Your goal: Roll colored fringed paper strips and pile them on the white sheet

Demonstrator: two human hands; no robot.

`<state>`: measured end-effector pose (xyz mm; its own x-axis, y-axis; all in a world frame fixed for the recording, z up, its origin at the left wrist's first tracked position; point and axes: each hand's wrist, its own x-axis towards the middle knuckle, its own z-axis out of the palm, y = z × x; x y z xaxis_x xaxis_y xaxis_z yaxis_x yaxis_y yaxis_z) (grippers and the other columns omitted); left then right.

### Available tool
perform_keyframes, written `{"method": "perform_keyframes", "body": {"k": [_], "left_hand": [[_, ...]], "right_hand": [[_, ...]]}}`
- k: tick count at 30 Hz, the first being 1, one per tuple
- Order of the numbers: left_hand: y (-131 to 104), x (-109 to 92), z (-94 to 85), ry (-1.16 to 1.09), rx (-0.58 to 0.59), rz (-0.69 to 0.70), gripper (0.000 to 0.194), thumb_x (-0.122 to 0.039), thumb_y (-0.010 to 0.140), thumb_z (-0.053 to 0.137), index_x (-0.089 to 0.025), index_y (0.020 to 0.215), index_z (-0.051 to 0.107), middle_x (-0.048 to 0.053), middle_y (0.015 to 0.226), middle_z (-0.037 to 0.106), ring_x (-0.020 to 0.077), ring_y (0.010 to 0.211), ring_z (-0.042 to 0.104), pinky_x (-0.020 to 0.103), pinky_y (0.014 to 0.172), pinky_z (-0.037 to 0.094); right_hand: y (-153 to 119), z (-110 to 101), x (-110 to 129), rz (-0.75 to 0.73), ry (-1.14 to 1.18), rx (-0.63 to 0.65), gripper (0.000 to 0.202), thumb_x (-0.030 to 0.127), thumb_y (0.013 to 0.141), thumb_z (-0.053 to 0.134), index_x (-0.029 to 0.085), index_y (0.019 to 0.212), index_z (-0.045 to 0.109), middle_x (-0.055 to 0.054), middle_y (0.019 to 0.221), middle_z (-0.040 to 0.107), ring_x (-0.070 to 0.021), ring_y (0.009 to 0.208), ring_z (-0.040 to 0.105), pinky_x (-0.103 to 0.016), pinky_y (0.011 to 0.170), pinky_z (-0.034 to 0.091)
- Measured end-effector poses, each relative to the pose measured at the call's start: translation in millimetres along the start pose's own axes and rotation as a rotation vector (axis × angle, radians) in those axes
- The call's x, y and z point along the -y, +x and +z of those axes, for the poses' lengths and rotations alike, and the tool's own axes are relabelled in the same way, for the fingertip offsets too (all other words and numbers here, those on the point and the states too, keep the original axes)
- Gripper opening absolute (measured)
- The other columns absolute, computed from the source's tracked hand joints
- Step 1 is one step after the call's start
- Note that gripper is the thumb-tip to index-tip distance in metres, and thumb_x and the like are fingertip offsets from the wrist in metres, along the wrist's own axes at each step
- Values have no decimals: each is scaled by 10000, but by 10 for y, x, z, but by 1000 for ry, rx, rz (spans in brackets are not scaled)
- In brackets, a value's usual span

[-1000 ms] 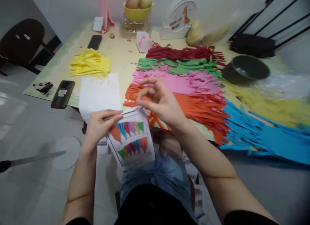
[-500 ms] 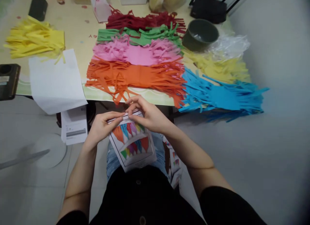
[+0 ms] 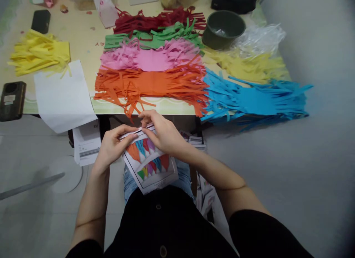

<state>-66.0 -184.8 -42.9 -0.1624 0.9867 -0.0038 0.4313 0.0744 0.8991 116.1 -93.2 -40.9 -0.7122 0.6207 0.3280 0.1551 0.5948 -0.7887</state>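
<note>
A white printed packet point(image 3: 151, 160) with pictures of coloured tassels lies tilted over my lap. My left hand point(image 3: 115, 145) pinches its top left edge between thumb and fingers. At the top edge, my right hand point(image 3: 159, 134) is closed on the packet too, its thumb beside the left fingertips. Whatever is inside the packet is hidden. Just beyond my hands, on the table, lies a fringed orange tissue bundle point(image 3: 155, 84), with a few loose strips hanging towards me. A blue fringed bundle point(image 3: 255, 100) overhangs the table edge at right.
Pink point(image 3: 152, 60), green point(image 3: 158, 39) and dark red point(image 3: 158, 21) fringed bundles lie behind the orange one. A dark bowl point(image 3: 223, 30) and clear plastic point(image 3: 257, 39) stand at back right. Yellow fringe point(image 3: 41, 52), white paper point(image 3: 63, 99) and a phone point(image 3: 12, 100) are at left.
The view has shifted slightly. Both hands keep their hold at the packet's top edge, and my right hand and fingers have moved a little along it.
</note>
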Motion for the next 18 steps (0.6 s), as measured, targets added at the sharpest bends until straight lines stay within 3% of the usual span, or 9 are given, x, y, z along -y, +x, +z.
{"method": "perform_keyframes", "body": {"k": [5, 9, 14, 18], "left_hand": [[-13, 2, 5, 6, -22, 7, 213, -367, 834, 715, -168, 909, 739, 60, 922, 785, 181, 825, 732, 251, 736, 562], [-16, -2, 30, -40, -54, -4, 227, -382, 806, 735, -184, 793, 625, 52, 824, 759, 177, 769, 722, 251, 690, 569], [-10, 14, 67, -79, -32, -20, 315, -437, 788, 760, -195, 763, 559, 62, 844, 761, 189, 796, 729, 265, 696, 575], [9, -44, 68, -20, 10, 27, 222, -384, 835, 725, -179, 918, 709, 75, 968, 784, 195, 881, 738, 280, 803, 580]], "right_hand": [[-65, 41, -94, -131, -90, -81, 222, 177, 975, 495, 209, 1166, 603, -99, 1150, 661, -219, 1097, 597, -392, 963, 496], [-109, 5, -178, -236, -181, 4, 279, 234, 1030, 444, 251, 1090, 716, -77, 1167, 706, -219, 1104, 612, -414, 983, 500], [-103, -138, -198, -240, -270, 161, 293, 248, 1014, 491, 213, 1150, 749, -95, 1144, 738, -239, 1031, 659, -420, 906, 540], [-69, -283, -222, -137, -199, 180, 277, 291, 999, 540, 205, 1136, 765, -116, 1269, 699, -256, 1140, 664, -428, 956, 539]]}}
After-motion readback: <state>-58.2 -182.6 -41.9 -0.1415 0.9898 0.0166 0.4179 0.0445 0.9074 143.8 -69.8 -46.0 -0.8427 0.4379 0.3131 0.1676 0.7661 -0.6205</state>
